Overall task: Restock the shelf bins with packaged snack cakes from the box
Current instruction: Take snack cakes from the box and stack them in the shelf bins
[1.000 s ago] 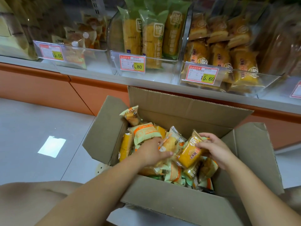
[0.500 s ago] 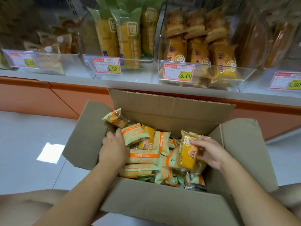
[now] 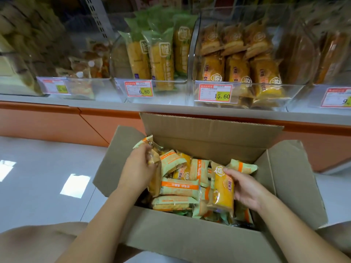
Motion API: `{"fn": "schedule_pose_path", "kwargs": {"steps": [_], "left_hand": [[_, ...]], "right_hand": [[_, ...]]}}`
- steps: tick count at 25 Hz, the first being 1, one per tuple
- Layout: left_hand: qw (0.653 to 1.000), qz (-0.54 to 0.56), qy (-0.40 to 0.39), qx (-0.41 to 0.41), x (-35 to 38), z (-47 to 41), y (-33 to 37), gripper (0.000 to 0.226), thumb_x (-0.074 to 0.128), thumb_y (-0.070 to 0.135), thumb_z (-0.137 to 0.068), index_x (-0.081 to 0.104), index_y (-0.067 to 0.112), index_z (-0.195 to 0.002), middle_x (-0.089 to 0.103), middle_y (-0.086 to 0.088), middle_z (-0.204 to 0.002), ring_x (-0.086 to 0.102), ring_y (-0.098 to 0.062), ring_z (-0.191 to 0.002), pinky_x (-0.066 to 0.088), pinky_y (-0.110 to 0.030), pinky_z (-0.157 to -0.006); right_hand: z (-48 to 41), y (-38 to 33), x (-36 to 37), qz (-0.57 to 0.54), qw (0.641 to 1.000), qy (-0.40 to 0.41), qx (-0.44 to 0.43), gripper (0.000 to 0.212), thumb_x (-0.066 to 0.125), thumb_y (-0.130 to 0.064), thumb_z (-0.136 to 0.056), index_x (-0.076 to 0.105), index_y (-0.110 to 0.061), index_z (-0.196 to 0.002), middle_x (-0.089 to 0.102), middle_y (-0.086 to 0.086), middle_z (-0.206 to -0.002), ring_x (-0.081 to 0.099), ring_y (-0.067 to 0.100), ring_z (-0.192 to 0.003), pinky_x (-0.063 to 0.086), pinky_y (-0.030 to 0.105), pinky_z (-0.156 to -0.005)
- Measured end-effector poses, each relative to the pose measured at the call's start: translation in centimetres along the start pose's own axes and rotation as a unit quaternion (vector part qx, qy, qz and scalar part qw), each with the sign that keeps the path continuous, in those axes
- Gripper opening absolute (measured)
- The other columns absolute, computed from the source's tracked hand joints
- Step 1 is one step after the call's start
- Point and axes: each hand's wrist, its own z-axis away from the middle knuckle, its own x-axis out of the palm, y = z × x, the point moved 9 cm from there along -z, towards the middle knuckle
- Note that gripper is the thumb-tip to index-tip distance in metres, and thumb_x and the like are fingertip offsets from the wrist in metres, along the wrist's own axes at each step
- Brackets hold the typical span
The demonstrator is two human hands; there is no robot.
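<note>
The right hand (image 3: pixel 245 188) has its grip closed round a yellow snack cake (image 3: pixel 223 190), which stands with its long axis 12-to-6 o'clock in the box (image 3: pixel 209 130). The matching bin (image 3: pixel 292 93) lies at 12 o'clock, nearer this hand. The left hand (image 3: pixel 136 166), at 9 o'clock, grips a pale-wrapped pack (image 3: pixel 154 149).

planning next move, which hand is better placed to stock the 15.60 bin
Right: the right hand holds a yellow pack matching the 15.60 bin above; the left hand grips another pack further left.

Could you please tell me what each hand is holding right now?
Left hand: grip holds a clear pack.
Right hand: grip holds a yellow pack.
</note>
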Motion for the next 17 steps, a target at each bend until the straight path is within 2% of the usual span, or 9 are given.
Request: {"fn": "schedule_pose_path", "kwargs": {"steps": [2, 5, 7, 9, 11, 13, 15, 16, 17], "left_hand": [[0.995, 0.098, -0.010, 0.014, -0.8, 0.1, 1.8, 0.039, 0.077, 0.019, -0.081, 0.058, 0.026, -0.115, 0.062, 0.005, -0.090, 0.059, -0.008, -0.079, 0.046, -0.021, -0.071], [0.966, 0.245, -0.077, -0.015, 1.9, 0.7, 4.0, 0.043, 0.080, 0.026, -0.079, 0.059, 0.025, -0.117, 0.060, 0.008, -0.084, 0.058, -0.004, -0.071, 0.053, -0.030, -0.082], [0.958, 0.273, -0.081, -0.039, 4.3, 1.2, 5.0, 0.055, 0.082, 0.039, -0.073, 0.058, 0.025, -0.121, 0.060, 0.009, -0.091, 0.061, -0.006, -0.078, 0.055, -0.039, -0.088], [0.969, 0.224, -0.073, -0.067, 6.3, 1.7, 5.2, 0.072, 0.077, 0.062, -0.066, 0.057, 0.027, -0.126, 0.059, 0.005, -0.111, 0.062, -0.011, -0.097, 0.051, -0.037, -0.094], [0.959, 0.231, -0.133, -0.101, 8.7, 2.6, 5.3, 0.071, 0.064, 0.079, -0.063, 0.068, 0.028, -0.112, 0.067, 0.002, -0.113, 0.065, -0.016, -0.103, 0.051, -0.042, -0.098], [0.903, 0.338, -0.228, -0.137, 11.0, 3.8, 5.6, 0.052, 0.067, 0.068, -0.071, 0.071, 0.025, -0.102, 0.075, 0.000, -0.100, 0.071, -0.019, -0.095, 0.054, -0.046, -0.094], [0.830, 0.439, -0.296, -0.178, 12.1, 4.7, 5.9, 0.043, 0.071, 0.043, -0.077, 0.065, 0.022, -0.114, 0.075, -0.005, -0.100, 0.072, -0.023, -0.093, 0.056, -0.049, -0.090], [0.806, 0.463, -0.323, -0.178, 12.3, 4.8, 6.0, 0.043, 0.070, 0.031, -0.079, 0.061, 0.019, -0.119, 0.074, -0.007, -0.101, 0.071, -0.024, -0.092, 0.057, -0.049, -0.087], [0.801, 0.466, -0.340, -0.162, 12.3, 4.5, 6.0, 0.045, 0.069, 0.021, -0.079, 0.059, 0.018, -0.123, 0.073, -0.009, -0.101, 0.070, -0.025, -0.092, 0.055, -0.050, -0.086]], "right_hand": [[0.4, -0.6, 1.5, -0.005, 1.000, -0.020, 0.000, 0.037, 0.068, -0.024, -0.079, 0.068, -0.007, -0.111, 0.072, 0.020, -0.103, 0.070, 0.030, -0.087, 0.059, 0.047, -0.077], [1.1, -2.1, 4.5, -0.012, 0.998, -0.052, -0.040, 0.038, 0.070, -0.026, -0.073, 0.067, -0.007, -0.106, 0.072, 0.018, -0.098, 0.070, 0.027, -0.085, 0.057, 0.044, -0.081], [1.7, -2.8, 6.0, -0.024, 0.995, -0.062, -0.071, 0.034, 0.067, -0.024, -0.080, 0.064, -0.007, -0.109, 0.071, 0.015, -0.095, 0.069, 0.024, -0.082, 0.058, 0.040, -0.078], [2.1, -2.4, 6.6, -0.054, 0.995, -0.061, -0.059, 0.030, 0.060, -0.024, -0.090, 0.065, -0.005, -0.112, 0.070, 0.017, -0.100, 0.069, 0.027, -0.087, 0.057, 0.042, -0.080], [2.2, -1.6, 6.8, -0.075, 0.994, -0.068, -0.029, 0.037, 0.060, -0.029, -0.087, 0.068, -0.003, -0.112, 0.069, 0.021, -0.108, 0.067, 0.033, -0.098, 0.053, 0.048, -0.090], [2.3, -1.1, 6.7, -0.082, 0.995, -0.055, -0.016, 0.037, 0.062, -0.030, -0.084, 0.071, -0.002, -0.106, 0.069, 0.023, -0.107, 0.066, 0.035, -0.098, 0.051, 0.050, -0.092], [2.2, -1.0, 6.0, -0.090, 0.996, -0.022, -0.017, 0.030, 0.058, -0.030, -0.089, 0.072, -0.004, -0.095, 0.071, 0.021, -0.095, 0.069, 0.034, -0.085, 0.054, 0.048, -0.085], [2.3, -1.3, 5.6, -0.096, 0.995, -0.009, -0.025, 0.029, 0.056, -0.031, -0.090, 0.071, -0.006, -0.091, 0.071, 0.019, -0.090, 0.069, 0.032, -0.080, 0.055, 0.046, -0.081], [2.2, -1.8, 5.2, -0.104, 0.994, 0.000, -0.036, 0.027, 0.055, -0.030, -0.091, 0.070, -0.008, -0.089, 0.070, 0.017, -0.086, 0.069, 0.031, -0.077, 0.055, 0.044, -0.078]]}}
